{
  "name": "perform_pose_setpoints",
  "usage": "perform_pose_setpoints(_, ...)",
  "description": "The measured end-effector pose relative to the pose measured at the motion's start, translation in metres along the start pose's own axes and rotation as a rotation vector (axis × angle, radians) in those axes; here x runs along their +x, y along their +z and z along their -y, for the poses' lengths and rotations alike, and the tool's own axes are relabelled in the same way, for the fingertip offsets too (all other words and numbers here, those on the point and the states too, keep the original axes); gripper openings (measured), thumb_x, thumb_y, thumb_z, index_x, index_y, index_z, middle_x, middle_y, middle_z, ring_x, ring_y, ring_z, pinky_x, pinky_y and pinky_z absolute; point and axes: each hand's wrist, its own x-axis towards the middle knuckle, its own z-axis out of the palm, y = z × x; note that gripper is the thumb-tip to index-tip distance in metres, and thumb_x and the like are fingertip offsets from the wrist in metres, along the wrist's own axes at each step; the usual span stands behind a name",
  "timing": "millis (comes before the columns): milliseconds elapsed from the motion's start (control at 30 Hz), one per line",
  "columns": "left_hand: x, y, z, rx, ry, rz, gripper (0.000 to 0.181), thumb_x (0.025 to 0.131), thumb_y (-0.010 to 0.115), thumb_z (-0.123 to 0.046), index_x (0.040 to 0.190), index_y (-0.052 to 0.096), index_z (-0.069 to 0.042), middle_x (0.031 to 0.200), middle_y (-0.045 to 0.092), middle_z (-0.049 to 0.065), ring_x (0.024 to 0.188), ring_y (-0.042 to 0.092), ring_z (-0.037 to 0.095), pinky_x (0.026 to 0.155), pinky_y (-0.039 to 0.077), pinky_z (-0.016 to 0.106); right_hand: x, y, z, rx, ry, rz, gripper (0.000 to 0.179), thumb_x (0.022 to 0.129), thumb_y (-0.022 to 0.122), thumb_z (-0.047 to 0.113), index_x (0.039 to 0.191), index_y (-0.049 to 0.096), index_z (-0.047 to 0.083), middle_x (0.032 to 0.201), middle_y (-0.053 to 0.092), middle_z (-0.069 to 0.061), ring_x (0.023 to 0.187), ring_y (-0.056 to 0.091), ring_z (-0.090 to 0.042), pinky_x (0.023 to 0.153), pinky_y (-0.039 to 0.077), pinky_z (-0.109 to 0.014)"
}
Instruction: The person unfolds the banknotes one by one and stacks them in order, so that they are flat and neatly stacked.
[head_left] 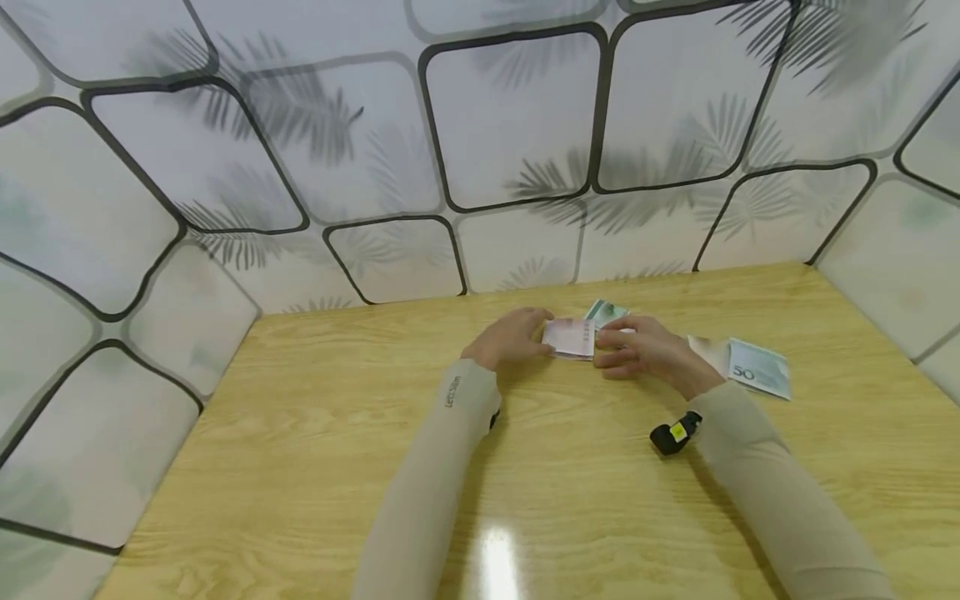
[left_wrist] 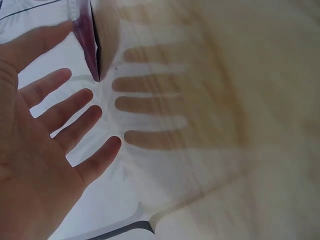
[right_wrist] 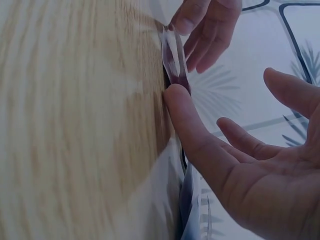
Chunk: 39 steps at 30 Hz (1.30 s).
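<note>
Pale pink banknotes [head_left: 568, 338] lie as a small stack on the table between the two hands. My left hand [head_left: 516, 336] is at the stack's left end. In the left wrist view, the left fingers [left_wrist: 75, 112] are straight and spread, and the thumb is at the edge of the pink notes [left_wrist: 88, 42]. At the right end is my right hand [head_left: 647, 354], a fingertip [right_wrist: 176, 95] touching the stack's edge in the right wrist view. A green banknote [head_left: 605, 312] lies just behind the stack, partly covered.
Right of the right hand lies a blue note marked 50 [head_left: 759, 368], beside a brownish note [head_left: 711, 353] partly hidden by the wrist. The wooden table [head_left: 337, 433] ends at patterned walls [head_left: 517, 125] behind and at both sides. A black wrist device [head_left: 675, 433] sits on the right sleeve.
</note>
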Motion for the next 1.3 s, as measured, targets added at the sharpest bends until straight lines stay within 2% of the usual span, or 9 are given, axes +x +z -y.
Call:
perform_pose_setpoints(267, 0.007, -0.001, -0.007, -0.017, 0.022, 0.03, 0.066, 0.08, 0.07, -0.034, 0.137, 0.041, -0.018, 0.141, 0.038, -0.001, 0.128, 0.032, 0.019, 0.105, 0.027, 0.033, 0.0, 0.004, 0.001, 0.017, 0.005, -0.001, 0.056, 0.095, 0.05, 0.017, 0.136, 0.022, -0.009, 0.12, 0.043, -0.029, 0.095, 0.061, -0.03, 0.085, 0.048, -0.044)
perform_pose_setpoints(667, 0.011, -0.006, -0.012, -0.04, -0.064, 0.081, 0.068, 0.079, 0.07, -0.031, 0.139, 0.038, -0.025, 0.138, 0.04, -0.005, 0.121, 0.034, 0.017, 0.095, 0.036, 0.034, 0.005, 0.005, 0.003, 0.016, 0.014, -0.026, 0.052, 0.096, 0.048, 0.016, 0.134, 0.025, -0.009, 0.117, 0.046, -0.028, 0.093, 0.062, -0.027, 0.083, 0.05, -0.041)
perform_pose_setpoints(833, 0.011, -0.003, -0.011, -0.016, -0.072, 0.072, 0.068, 0.078, 0.071, -0.035, 0.138, 0.039, -0.026, 0.136, 0.042, -0.002, 0.12, 0.035, 0.018, 0.094, 0.037, 0.035, 0.005, 0.008, 0.003, -0.004, 0.028, -0.032, 0.052, 0.095, 0.049, 0.017, 0.134, 0.026, -0.008, 0.118, 0.047, -0.028, 0.092, 0.062, -0.028, 0.082, 0.05, -0.041)
perform_pose_setpoints(1000, 0.01, -0.004, -0.01, 0.0, -0.051, 0.071, 0.068, 0.079, 0.069, -0.042, 0.138, 0.039, -0.024, 0.133, 0.045, 0.0, 0.119, 0.038, 0.018, 0.095, 0.037, 0.034, 0.005, 0.009, 0.004, -0.003, 0.017, -0.044, 0.053, 0.095, 0.049, 0.017, 0.135, 0.025, -0.009, 0.107, 0.054, -0.023, 0.088, 0.063, -0.026, 0.081, 0.051, -0.041)
perform_pose_setpoints(1167, 0.005, -0.007, -0.01, -0.033, -0.028, 0.058, 0.063, 0.082, 0.064, -0.045, 0.136, 0.042, -0.02, 0.124, 0.052, -0.001, 0.107, 0.047, 0.012, 0.091, 0.041, 0.031, 0.005, 0.009, 0.005, -0.012, -0.013, -0.027, 0.056, 0.095, 0.05, 0.019, 0.135, 0.023, -0.011, 0.1, 0.056, -0.021, 0.082, 0.063, -0.023, 0.081, 0.052, -0.039)
perform_pose_setpoints(1300, 0.0, -0.008, -0.012, -0.046, -0.013, 0.023, 0.051, 0.085, 0.06, -0.044, 0.128, 0.051, -0.018, 0.115, 0.055, -0.002, 0.097, 0.049, 0.012, 0.083, 0.043, 0.028, 0.004, 0.008, 0.004, -0.01, -0.039, -0.001, 0.055, 0.094, 0.051, 0.011, 0.135, 0.022, -0.011, 0.097, 0.057, -0.021, 0.082, 0.063, -0.023, 0.081, 0.051, -0.041)
